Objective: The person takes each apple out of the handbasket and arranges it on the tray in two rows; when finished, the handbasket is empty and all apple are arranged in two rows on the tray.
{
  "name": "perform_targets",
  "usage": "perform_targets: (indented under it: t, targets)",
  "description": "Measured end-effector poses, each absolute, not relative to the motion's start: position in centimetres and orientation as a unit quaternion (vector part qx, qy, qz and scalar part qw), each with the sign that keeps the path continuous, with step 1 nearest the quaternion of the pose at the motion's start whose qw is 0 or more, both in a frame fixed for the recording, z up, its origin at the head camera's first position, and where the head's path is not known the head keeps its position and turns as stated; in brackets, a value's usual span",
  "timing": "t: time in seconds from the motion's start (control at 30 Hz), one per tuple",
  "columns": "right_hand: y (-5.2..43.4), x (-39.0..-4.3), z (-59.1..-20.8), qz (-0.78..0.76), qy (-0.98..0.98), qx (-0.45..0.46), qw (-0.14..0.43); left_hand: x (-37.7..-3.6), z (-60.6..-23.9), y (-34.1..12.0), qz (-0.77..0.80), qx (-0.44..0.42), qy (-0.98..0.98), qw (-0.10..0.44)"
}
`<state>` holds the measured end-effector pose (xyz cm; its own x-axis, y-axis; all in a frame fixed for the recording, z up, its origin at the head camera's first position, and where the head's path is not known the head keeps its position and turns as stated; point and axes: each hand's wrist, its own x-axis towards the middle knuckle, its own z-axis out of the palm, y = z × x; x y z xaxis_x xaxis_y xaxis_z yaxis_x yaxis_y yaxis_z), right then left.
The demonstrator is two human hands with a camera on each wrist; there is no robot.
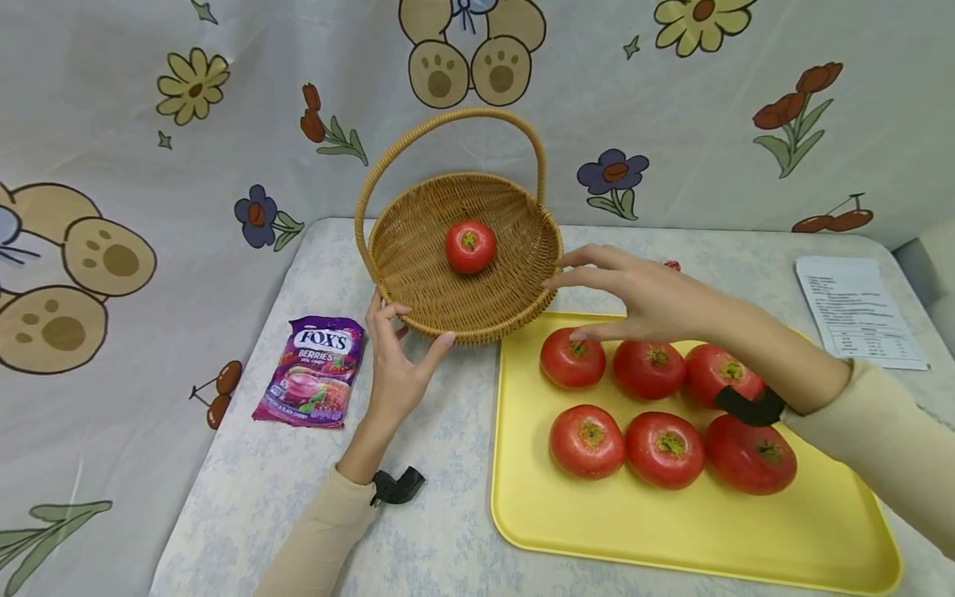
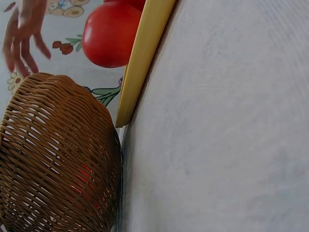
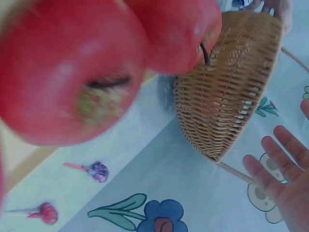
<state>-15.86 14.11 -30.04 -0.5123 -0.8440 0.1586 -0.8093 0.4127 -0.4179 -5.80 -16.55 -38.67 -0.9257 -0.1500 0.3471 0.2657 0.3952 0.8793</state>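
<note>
A wicker basket [image 1: 418, 274] with a hoop handle stands at the table's back middle, one red apple [image 1: 470, 246] lying inside. My left hand [image 1: 414, 327] grips its near rim, thumb along the front wall. To the right, a yellow tray [image 1: 671, 531] carries several red apples in two rows. My right hand [image 1: 570, 303] hovers over the tray's far-left apple [image 1: 572, 358], fingers straight and spread, holding nothing. The right wrist view shows two apples [image 3: 67, 72] up close, the basket [image 3: 227, 82] and my spread fingers [image 3: 280, 169]. In the left wrist view are the basket [image 2: 53, 145] and the tray's edge [image 2: 145, 53].
A purple Fox's candy bag [image 1: 313, 371] lies left of the basket. A printed sheet [image 1: 858, 311] lies at the table's back right. A small red object [image 1: 673, 265] sits behind my right hand. A flower-patterned cloth hangs behind the table.
</note>
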Motion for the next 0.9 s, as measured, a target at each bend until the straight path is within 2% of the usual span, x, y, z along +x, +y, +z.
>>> perform_targets:
  t: [0.4, 0.9]
  targets:
    - [7.9, -22.8, -31.2, -0.241, 0.843, -0.472, 0.087, -5.8, -38.7, -16.6, -0.548, -0.034, -0.815, 0.186]
    - [2.6, -27.1, -33.5, -0.218, 0.858, -0.44, 0.151, -5.8, -38.8, -16.5, -0.546, -0.039, -0.816, 0.184]
